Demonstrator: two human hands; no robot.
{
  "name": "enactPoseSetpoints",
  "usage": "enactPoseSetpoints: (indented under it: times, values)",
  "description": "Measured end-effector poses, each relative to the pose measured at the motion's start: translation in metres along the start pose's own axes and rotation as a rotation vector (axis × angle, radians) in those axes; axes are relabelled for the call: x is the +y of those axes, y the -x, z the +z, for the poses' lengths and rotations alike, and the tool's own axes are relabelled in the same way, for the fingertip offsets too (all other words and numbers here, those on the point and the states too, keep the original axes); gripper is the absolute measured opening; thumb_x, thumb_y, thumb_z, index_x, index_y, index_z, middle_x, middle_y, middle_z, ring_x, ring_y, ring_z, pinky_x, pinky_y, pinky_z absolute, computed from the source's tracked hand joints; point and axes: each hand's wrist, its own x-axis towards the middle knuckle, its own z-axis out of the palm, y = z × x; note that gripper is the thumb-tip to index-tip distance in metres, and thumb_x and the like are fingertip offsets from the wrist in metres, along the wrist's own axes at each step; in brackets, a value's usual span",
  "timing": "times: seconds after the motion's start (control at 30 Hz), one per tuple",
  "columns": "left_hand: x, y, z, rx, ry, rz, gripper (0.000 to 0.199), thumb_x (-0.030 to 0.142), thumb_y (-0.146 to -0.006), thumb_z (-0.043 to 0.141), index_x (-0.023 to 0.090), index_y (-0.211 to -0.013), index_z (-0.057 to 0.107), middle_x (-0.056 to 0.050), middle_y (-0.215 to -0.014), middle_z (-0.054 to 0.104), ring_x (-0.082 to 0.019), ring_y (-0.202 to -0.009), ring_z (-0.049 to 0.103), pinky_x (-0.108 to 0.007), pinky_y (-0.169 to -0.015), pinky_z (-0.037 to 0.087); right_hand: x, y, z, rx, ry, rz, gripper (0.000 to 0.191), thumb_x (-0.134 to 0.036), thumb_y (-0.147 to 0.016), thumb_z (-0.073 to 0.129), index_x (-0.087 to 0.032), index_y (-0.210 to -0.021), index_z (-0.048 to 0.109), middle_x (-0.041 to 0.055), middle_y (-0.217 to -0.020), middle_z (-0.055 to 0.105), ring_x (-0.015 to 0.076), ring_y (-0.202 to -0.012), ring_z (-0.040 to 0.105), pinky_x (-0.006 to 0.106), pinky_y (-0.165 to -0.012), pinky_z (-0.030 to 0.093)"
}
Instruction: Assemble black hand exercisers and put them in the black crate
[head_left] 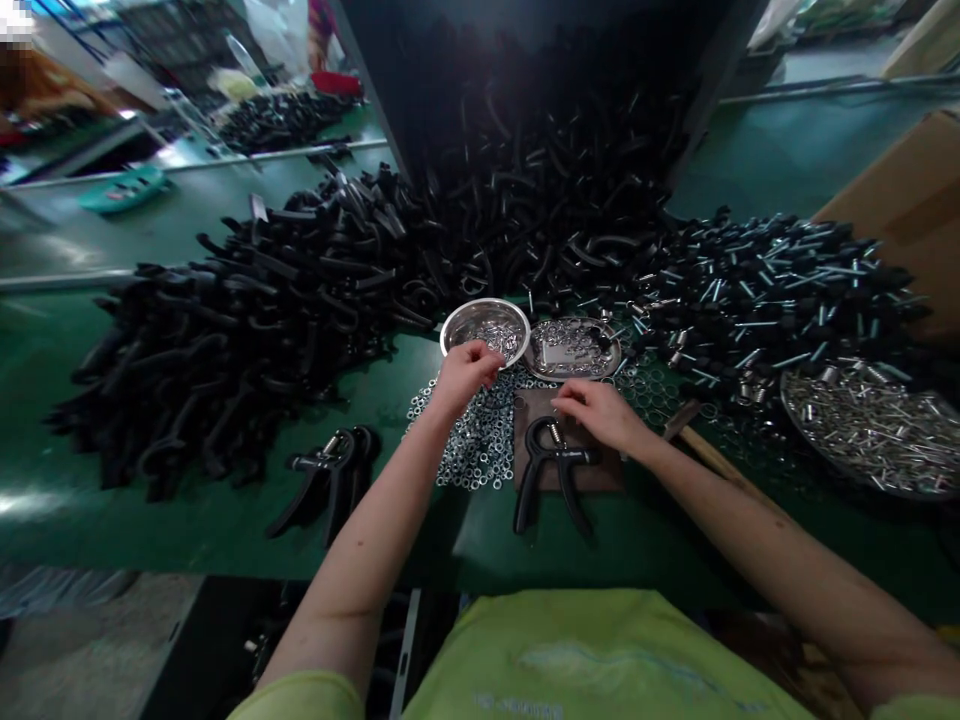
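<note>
Centrally, the black A-shaped plastic grip point(567, 457) lies just down-frame from my nearer right hand point(600, 412) (pinched narrow, contents unclear), legs toward the bottom edge.

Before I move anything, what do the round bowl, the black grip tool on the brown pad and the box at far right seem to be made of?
Round bowl: polished metal, probably stainless steel; its rim is silvery with bright glints.
Black grip tool: likely plastic, with a dark, softly shiny surface; its silvery, ridged coil looks like metal.
Box: seemingly cardboard, matt brown with flat panels.
</note>
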Motion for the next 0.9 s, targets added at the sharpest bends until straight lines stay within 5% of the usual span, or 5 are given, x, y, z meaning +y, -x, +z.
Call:
enactPoseSetpoints:
  times: [0.23,0.43,0.57,0.7,0.9]
  values:
    - [-0.019,0.063,0.017,-0.070,0.454,-0.148,0.029,0.026,-0.066,0.071,0.018,-0.092,0.062,0.002,-0.068,0.064,-0.009,-0.057,0.056,-0.020,-0.052,0.041,-0.002,0.001,0.012,-0.008,0.234,-0.057,0.019,-0.031,-0.087,0.053,-0.018,-0.079,0.064,0.0032,-0.078,0.068,0.0157,-0.073,0.060,0.025,-0.067,0.039]
    - [-0.023,0.092,0.031,-0.155,0.339,-0.202,0.029,0.038,-0.075,0.067,0.016,-0.093,0.065,-0.006,-0.086,0.072,-0.017,-0.074,0.066,-0.025,-0.061,0.048,-0.010,0.013,0.022,0.026,0.584,-0.280,0.029,-0.027,-0.094,0.038,-0.015,-0.086,0.064,0.0118,-0.087,0.066,0.0220,-0.090,0.054,0.029,-0.070,0.037]
    - [-0.025,0.100,0.047,-0.138,0.007,0.002,0.019,0.037,-0.079,0.064,0.018,-0.083,0.068,-0.002,-0.078,0.070,-0.016,-0.072,0.063,-0.028,-0.067,0.047,-0.009,0.020,0.020,0.011,0.610,-0.293,0.035,-0.033,-0.096,0.035,-0.017,-0.089,0.066,0.0097,-0.088,0.067,0.0210,-0.088,0.054,0.030,-0.071,0.039]
    - [-0.027,0.100,0.057,-0.088,-0.300,0.229,0.012,0.029,-0.081,0.064,0.019,-0.078,0.068,-0.002,-0.078,0.065,-0.016,-0.078,0.060,-0.028,-0.073,0.045,0.010,0.052,-0.012,0.159,0.581,-0.199,0.030,-0.039,-0.093,0.043,-0.020,-0.105,0.063,0.0075,-0.100,0.067,0.0213,-0.097,0.054,0.031,-0.080,0.041]
    - [-0.027,0.103,0.059,-0.090,-0.551,0.443,0.013,0.025,-0.087,0.057,0.018,-0.079,0.065,-0.003,-0.079,0.062,-0.016,-0.078,0.057,-0.026,-0.069,0.044,0.080,0.142,-0.053,0.262,0.892,0.293,0.038,-0.051,-0.086,0.048,-0.016,-0.097,0.057,0.0121,-0.092,0.061,0.0275,-0.087,0.057,0.034,-0.061,0.044]
